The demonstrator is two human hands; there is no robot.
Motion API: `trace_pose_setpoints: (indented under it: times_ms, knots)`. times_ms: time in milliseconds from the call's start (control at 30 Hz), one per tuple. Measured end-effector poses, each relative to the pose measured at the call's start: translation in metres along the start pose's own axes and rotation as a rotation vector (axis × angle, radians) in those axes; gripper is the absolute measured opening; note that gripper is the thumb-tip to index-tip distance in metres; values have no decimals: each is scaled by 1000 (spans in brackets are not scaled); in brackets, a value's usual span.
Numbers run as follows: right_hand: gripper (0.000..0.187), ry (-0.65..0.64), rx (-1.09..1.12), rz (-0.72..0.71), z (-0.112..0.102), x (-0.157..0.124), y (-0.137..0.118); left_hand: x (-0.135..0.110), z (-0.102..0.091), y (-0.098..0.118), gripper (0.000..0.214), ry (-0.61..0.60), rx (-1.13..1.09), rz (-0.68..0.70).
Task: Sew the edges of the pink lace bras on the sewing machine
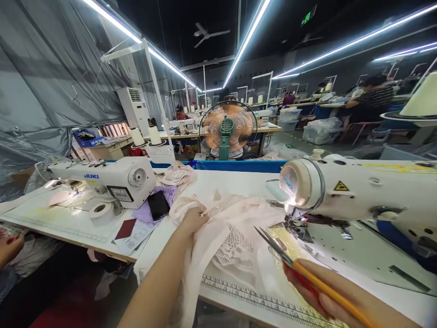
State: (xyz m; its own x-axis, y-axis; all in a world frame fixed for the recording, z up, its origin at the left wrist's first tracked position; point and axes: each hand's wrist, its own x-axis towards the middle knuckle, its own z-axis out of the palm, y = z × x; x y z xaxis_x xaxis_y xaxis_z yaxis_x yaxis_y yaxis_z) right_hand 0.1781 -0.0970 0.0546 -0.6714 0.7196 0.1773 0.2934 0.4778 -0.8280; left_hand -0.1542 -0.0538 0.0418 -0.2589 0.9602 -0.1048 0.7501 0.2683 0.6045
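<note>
My left hand (193, 222) is closed on a bunched pale pink lace garment (235, 243), which spreads over the white table and hangs past its front edge. In my right hand (336, 283) is a pair of scissors (280, 249) with orange and red on the handles. Their blades point up and left, slightly apart, beside the lace and not visibly touching it. A white sewing machine (355, 184) stands just beyond my right hand, its lamp lit over the needle area. Printed ruler marks (246, 296) run along the table's front edge, under the cloth.
To the left stands a JUKI sewing machine (102, 180), with a white tape roll (101, 213), a phone (158, 205) and papers (136, 234) nearby. Another person's hand (12, 248) shows at far left. A large fan (228, 130) stands behind the table.
</note>
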Motion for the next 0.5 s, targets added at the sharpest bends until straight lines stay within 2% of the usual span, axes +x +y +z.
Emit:
trace_pose_setpoints:
  times_ms: [133, 233, 267, 367, 433, 500]
  knots:
    - [51, -305, 242, 22, 6, 74, -2, 1, -8, -9, 12, -52, -308, 101]
    - [60, -505, 333, 150, 24, 116, -7, -1, -12, -11, 23, -105, -502, 148]
    - [63, -536, 343, 215, 29, 125, -11, -2, -12, -11, 28, -132, -604, 154]
    - [66, -523, 314, 384, 40, 140, -27, -2, -10, -11, 37, -222, -922, 130]
    - [67, -536, 283, 427, 41, 143, -34, -2, -9, -11, 35, -257, -1000, 94]
    - [68, -572, 252, 406, 40, 146, -35, -2, -8, -11, 34, -279, -995, 79]
